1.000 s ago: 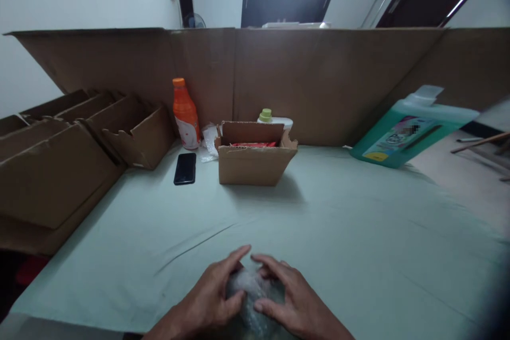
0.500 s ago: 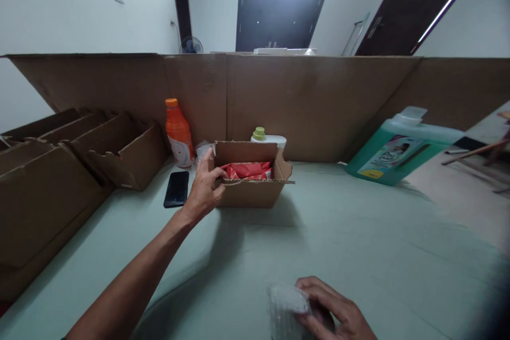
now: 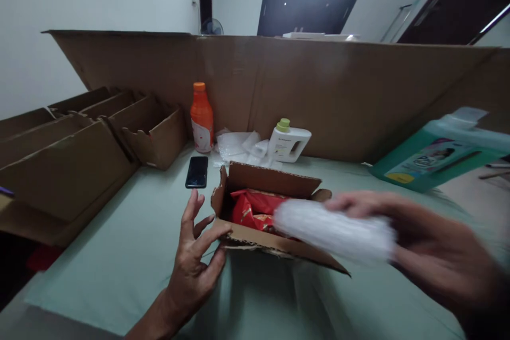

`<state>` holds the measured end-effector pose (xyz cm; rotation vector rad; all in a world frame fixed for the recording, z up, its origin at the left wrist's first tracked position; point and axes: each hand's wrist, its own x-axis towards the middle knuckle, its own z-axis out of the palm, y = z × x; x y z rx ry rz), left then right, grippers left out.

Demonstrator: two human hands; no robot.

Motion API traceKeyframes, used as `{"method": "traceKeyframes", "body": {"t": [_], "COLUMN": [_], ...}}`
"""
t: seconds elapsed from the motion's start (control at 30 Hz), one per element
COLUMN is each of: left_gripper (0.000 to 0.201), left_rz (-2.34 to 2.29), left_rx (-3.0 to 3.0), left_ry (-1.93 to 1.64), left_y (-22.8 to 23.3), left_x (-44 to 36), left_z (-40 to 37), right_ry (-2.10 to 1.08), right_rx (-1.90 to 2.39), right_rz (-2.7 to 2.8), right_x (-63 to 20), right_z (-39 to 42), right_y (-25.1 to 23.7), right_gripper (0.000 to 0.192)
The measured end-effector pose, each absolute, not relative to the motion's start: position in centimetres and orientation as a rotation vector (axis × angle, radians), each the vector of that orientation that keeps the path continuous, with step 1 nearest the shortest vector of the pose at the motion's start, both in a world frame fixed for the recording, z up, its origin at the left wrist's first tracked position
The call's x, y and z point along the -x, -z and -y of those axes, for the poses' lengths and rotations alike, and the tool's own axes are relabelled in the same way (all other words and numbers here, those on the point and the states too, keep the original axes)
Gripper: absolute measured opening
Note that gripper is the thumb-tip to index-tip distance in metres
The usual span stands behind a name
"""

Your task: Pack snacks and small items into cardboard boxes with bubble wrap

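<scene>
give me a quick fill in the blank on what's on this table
1. The right hand holds a bundle wrapped in ____ wrap.
2. The left hand touches the open ____ box.
3. The phone lies in front of the ____ bottle.
4. The white bottle has a ____ cap.

Missing words: bubble; cardboard; orange; green

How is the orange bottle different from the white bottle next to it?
The orange bottle is tall and slim with an orange cap; the white bottle is shorter and squat with a green cap. The white bottle has a side handle; the orange bottle shows none. Both stand upright against the cardboard wall, with crumpled plastic wrap between them.
</scene>
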<state>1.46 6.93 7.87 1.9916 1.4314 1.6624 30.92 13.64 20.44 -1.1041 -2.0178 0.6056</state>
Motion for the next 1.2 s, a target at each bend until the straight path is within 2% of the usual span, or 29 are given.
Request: {"method": "traceKeyframes", "body": {"t": [0.03,0.13,0.3,0.4,0.53,0.63,0.73,0.8,0.9,0.97,1.03,1.13,1.2], "left_gripper": [0.039,0.041,0.039,0.039,0.042,0.043,0.054,0.063,0.066,0.066,0.068,0.072,0.072], "left_rz": [-1.432,-1.422,-1.399,-1.393,-1.383,-1.383,-1.413,-1.443,-1.512,-1.559,-1.572,-1.521,-1.456], "left_rx": [-1.973,-1.927,-1.879,-1.878,-1.887,-1.897,-1.82,-1.717,-1.572,-1.474,-1.389,-1.365,-1.392], "left_ry": [-1.676,-1.666,-1.635,-1.609,-1.599,-1.596,-1.641,-1.665,-1.601,-1.517,-1.444,-1.395,-1.347], "left_y": [-7.5,-6.9,-6.5,-6.3,-6.1,-6.1,-5.8,-5.4,-4.0,-2.8,-1.5,-0.4,-0.4], "left_x": [-1.5,-1.7,-1.9,-2.1,-2.4,-2.6,-2.4,-1.9,-0.7,0.1,0.5,0.1,-1.0], "left_z": [-6.7,-6.5,-6.1,-6.0,-6.1,-6.2,-5.9,-5.6,-5.1,-4.8,-5.1,-7.1,-9.1], "right_ry": [-0.652,-0.775,-0.871,-0.674,-0.192,-0.086,-0.104,-0.073,-0.026,-0.046,-0.269,-0.631,-0.728], "right_rx": [1.038,0.871,0.621,0.547,0.436,0.439,0.478,0.648,1.094,1.443,1.554,1.536,1.478], "right_rz": [2.14,2.451,2.777,2.979,3.153,3.185,3.096,2.848,2.194,1.793,1.699,1.752,1.727], "right_x": [-28.9,-23.3,-17.5,-16.2,-15.5,-15.3,-17.3,-20.7,-28.1,-32.7,-35.2,-34.4,-32.3], "right_z": [-15.1,-19.0,-23.0,-23.7,-23.4,-23.1,-22.0,-20.2,-15.8,-12.7,-10.2,-9.2,-10.0], "right_y": [-21.1,-21.0,-17.5,-15.6,-13.8,-14.1,-16.9,-19.3,-20.3,-18.0,-13.7,-7.0,-4.4], "right_gripper": [0.013,0.026,0.037,0.034,0.02,0.016,0.03,0.035,0.024,0.022,0.024,0.061,0.067]}}
